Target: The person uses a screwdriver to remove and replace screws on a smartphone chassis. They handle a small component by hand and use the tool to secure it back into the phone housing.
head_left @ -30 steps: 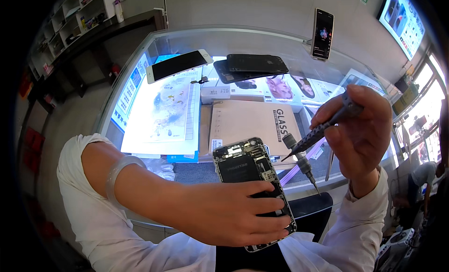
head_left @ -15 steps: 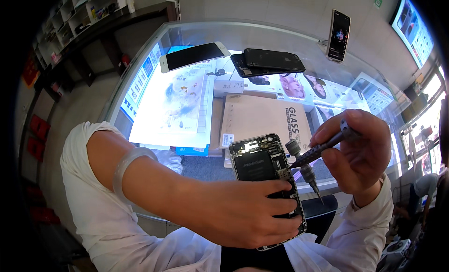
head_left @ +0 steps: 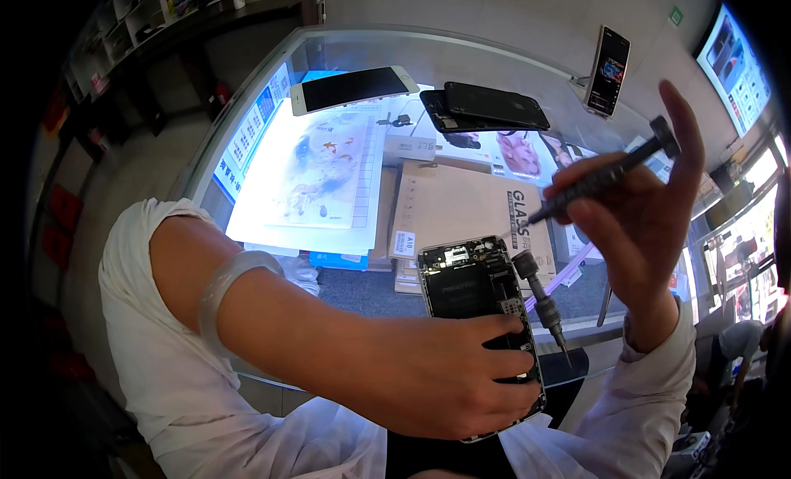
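An opened smartphone [head_left: 461, 291] shows its black battery, circuit board and metal frame. My left hand [head_left: 461, 376] lies across its lower part, fingers curled over the right edge. My right hand [head_left: 630, 199] grips a dark precision screwdriver [head_left: 595, 185] between thumb and fingers, index finger raised beside its cap. The screwdriver's tip points down left, apart from the phone and above its top right corner. A second, grey screwdriver [head_left: 540, 293] lies by the phone's right edge, bit toward me. The left hand hides the phone's lower half.
A glass display counter [head_left: 461, 46] carries a white-framed phone screen [head_left: 354, 90], a stacked pair of dark phone parts [head_left: 498, 108] and a phone on a stand [head_left: 607, 71]. A beige flat box [head_left: 453, 203] and a lit picture sheet [head_left: 317, 182] lie beyond my hands.
My right hand has lifted the screwdriver up and away from the opened phone, and its index finger has straightened. My left hand keeps its hold. The view has shifted slightly.
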Available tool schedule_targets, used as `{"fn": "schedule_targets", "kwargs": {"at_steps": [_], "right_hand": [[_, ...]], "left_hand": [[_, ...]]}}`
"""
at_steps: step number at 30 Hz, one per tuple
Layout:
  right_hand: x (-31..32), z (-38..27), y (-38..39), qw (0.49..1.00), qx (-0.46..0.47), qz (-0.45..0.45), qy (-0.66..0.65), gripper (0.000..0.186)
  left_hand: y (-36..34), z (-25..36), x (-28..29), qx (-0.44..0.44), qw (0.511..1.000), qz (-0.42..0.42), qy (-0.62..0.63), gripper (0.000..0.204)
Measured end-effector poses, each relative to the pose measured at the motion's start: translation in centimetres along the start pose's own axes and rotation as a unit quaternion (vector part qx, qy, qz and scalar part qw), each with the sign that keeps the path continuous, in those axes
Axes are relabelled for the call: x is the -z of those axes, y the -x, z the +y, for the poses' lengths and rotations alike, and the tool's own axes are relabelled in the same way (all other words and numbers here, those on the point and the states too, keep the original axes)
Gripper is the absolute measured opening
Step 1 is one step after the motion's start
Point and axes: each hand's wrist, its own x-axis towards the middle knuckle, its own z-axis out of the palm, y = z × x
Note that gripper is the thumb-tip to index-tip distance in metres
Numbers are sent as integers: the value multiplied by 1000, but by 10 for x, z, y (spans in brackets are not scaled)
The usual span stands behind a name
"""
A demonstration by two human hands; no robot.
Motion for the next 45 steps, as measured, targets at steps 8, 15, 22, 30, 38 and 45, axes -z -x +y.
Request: {"fn": "schedule_targets", "kwargs": {"at_steps": [8,15,22,30,38,45], "right_hand": [[-37,62,-46,989,-108,99,-1,55],[-40,82,-41,990,-119,68,26,50],[-38,81,-40,989,-132,48,47,51],[-33,55,-30,993,-52,109,-1,55],[-2,29,-13,992,119,40,22,68],[14,10,2,979,159,-31,121,81]], "left_hand": [[9,-57,40,95,977,177,69,44],[39,-125,99,457,880,116,59,16],[61,-135,96,527,839,-135,-31,11],[52,-134,100,571,804,-15,165,22],[34,-108,98,513,806,98,277,26],[25,-91,91,475,805,147,324,23]]}}
